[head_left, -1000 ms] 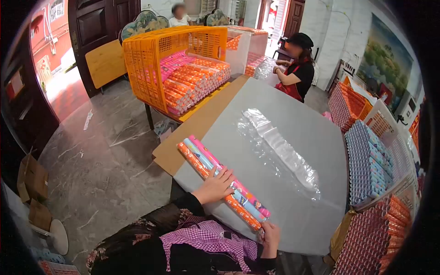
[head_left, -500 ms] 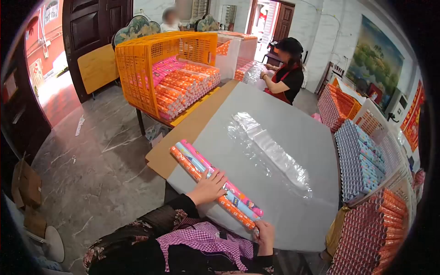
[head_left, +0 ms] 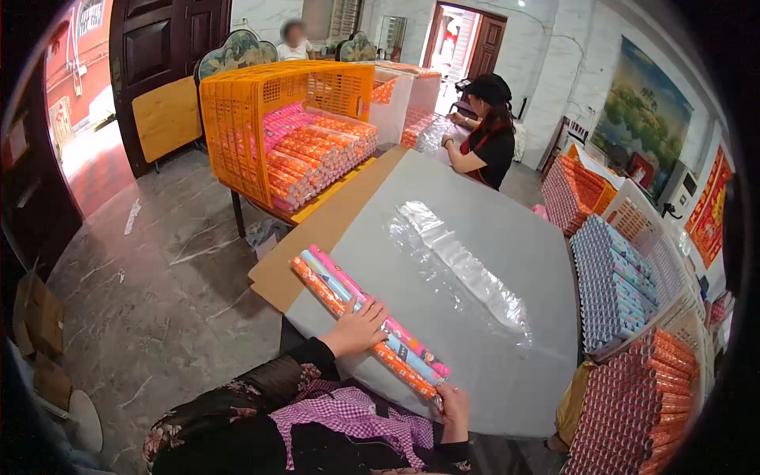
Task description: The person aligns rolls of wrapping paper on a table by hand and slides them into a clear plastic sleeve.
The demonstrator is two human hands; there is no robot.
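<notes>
Three wrapped rolls, orange, light blue and pink [head_left: 412,349], lie side by side at the near left edge of the grey table [head_left: 507,237]. Across their middle rests my left hand [head_left: 358,326], fingers spread flat on top. My right hand [head_left: 452,405] is closed at the near right end of the rolls, its fingers pinching what looks like the clear wrapping there. Beyond the rolls lies a flat stack of clear plastic bags [head_left: 467,269].
An orange crate [head_left: 231,134] of rolls stands at the back left. A person [head_left: 488,134] handles clear plastic at the far edge. Blue rolls [head_left: 613,277] and red-orange rolls [head_left: 633,404] are piled on the right. Another person [head_left: 294,43] is in the background.
The camera view has shifted, moving the scene slightly left. Both my hands keep their places on the rolls. The person at the far edge has leaned and turned further toward the plastic.
</notes>
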